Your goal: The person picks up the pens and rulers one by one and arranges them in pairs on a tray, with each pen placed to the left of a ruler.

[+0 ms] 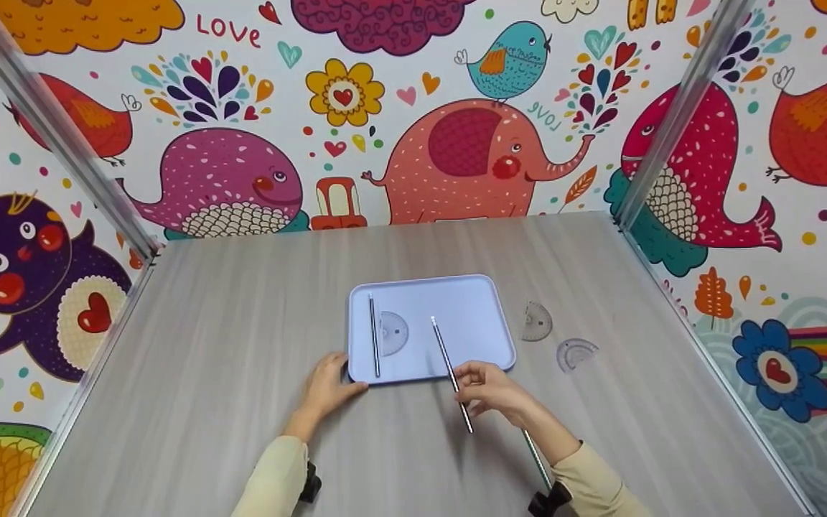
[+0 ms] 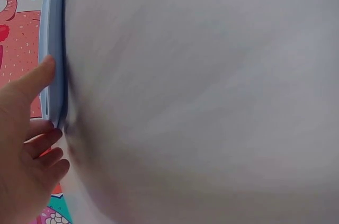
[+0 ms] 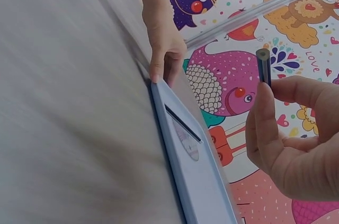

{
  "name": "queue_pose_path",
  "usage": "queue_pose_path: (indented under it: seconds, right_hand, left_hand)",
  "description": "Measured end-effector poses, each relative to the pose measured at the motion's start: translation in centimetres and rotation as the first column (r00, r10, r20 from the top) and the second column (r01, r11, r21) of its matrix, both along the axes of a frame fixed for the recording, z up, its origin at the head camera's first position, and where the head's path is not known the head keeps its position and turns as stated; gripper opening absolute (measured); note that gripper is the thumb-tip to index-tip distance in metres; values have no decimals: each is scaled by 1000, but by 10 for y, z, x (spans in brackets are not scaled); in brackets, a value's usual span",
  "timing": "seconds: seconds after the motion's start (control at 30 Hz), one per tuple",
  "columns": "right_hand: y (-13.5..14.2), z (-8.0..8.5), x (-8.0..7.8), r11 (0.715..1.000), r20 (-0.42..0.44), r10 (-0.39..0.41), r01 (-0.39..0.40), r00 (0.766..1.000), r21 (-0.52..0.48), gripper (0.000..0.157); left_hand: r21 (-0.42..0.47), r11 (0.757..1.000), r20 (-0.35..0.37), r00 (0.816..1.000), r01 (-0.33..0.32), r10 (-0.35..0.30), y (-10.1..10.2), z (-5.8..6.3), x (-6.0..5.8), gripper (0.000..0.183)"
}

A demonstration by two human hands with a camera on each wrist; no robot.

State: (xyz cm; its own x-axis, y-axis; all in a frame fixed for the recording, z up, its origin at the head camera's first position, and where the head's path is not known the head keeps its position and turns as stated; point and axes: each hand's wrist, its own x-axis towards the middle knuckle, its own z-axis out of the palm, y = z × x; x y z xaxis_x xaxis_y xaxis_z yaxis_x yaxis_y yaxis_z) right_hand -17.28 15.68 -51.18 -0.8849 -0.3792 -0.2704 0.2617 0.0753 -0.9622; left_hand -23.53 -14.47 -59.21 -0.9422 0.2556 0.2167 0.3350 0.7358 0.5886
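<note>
My left hand (image 1: 327, 388) grips the near left corner of a pale blue tray (image 1: 449, 287), its thumb on the front edge and fingers at the side. In the left wrist view, the thumb lies against the tray's wall (image 2: 53, 38). My right hand (image 1: 492, 391) pinches a dark, shiny pencil (image 1: 444, 348) between thumb and fingers, tilted over the tray's front edge. One blunt end of that pencil (image 3: 264, 57) shows in the right wrist view. Inside the tray lie another dark pencil (image 1: 374, 334) and a clear protractor (image 1: 395, 333), side by side at the left.
Two clear protractors, one upright (image 1: 537, 321) and one tilted (image 1: 577, 355), lie on the table right of the tray. A greenish pencil (image 1: 536, 458) lies partly hidden beneath my right forearm. Patterned walls (image 1: 241, 179) with metal posts (image 1: 679, 115) enclose the table.
</note>
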Motion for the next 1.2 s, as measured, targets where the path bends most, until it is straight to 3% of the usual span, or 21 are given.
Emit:
queue_pose_path:
  seconds: [0.77,1.2]
  right_hand:
    - [-10,1,-29,997,-15,49,-48,999,65,38]
    - [-20,-4,-47,998,-4,-3,3,1000,63,42]
  left_hand:
    - [-18,1000,23,1000,-13,14,2,0,1,62]
    - [-6,1000,25,1000,-17,17,1,0,0,62]
